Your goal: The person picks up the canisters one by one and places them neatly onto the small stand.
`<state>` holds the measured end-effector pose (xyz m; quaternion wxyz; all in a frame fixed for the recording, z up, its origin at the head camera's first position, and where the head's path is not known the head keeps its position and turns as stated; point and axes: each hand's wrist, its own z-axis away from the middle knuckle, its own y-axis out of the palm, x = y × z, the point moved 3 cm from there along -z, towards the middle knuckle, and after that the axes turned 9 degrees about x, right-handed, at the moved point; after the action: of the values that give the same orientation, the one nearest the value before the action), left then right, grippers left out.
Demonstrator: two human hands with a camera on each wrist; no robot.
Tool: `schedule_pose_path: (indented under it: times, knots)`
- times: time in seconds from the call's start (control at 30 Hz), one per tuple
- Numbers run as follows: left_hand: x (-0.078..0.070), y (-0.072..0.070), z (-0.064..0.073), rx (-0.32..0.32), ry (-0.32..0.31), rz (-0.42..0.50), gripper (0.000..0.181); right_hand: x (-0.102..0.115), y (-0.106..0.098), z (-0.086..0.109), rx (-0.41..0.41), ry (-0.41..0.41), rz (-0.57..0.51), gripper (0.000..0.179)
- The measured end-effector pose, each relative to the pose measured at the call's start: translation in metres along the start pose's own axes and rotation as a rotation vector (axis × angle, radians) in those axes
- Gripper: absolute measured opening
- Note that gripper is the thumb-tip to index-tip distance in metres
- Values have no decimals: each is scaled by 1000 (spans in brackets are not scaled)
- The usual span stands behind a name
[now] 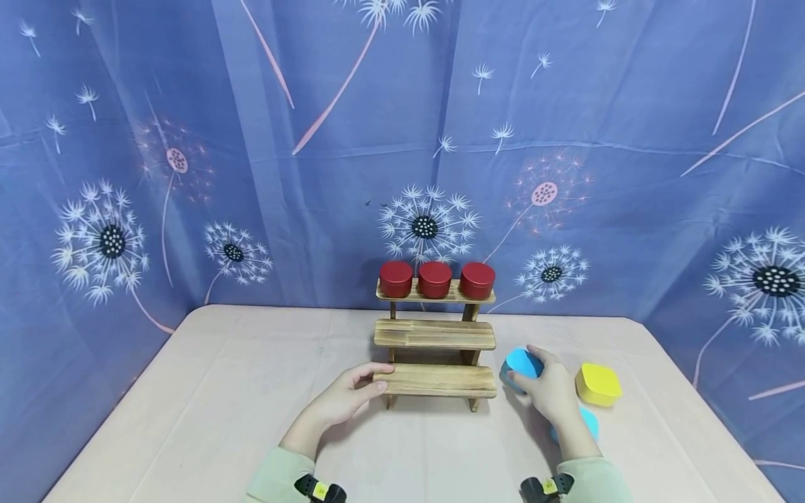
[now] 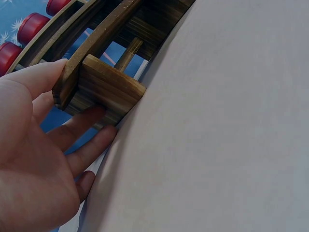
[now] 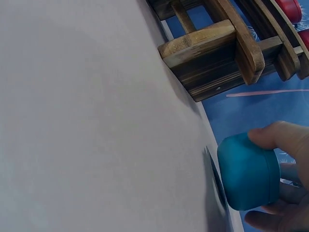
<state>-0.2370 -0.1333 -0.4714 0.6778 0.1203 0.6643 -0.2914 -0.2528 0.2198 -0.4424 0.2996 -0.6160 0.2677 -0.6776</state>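
A three-tier wooden stand (image 1: 434, 381) stands mid-table with three round red tins (image 1: 434, 281) in a row on its top tier. My left hand (image 1: 346, 398) pinches the left end of the lowest tier; in the left wrist view the thumb (image 2: 41, 77) lies at the board's edge, other fingers by the side support. To the right of the stand, my right hand (image 1: 553, 391) grips a blue rounded-square tin (image 3: 244, 169) between thumb and fingers. The fingers' far side is partly hidden behind this tin in the right wrist view.
A yellow rounded-square tin (image 1: 598, 384) sits on the table to the right of my right hand. Another blue tin (image 1: 590, 423) is partly hidden by my right wrist. Behind the table (image 1: 251, 363) hangs a blue dandelion-print curtain (image 1: 314, 230).
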Motion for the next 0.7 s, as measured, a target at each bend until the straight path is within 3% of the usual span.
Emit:
schedule_pose_path:
  times: [0.3,0.7]
  knots:
    - [-1,0,1,-5,-6,-3,39,0,0,1,-27,-21,-39,71]
    - [-1,1,2,-13,-10,-1,39,5,2,4,-55,-39,-14,69]
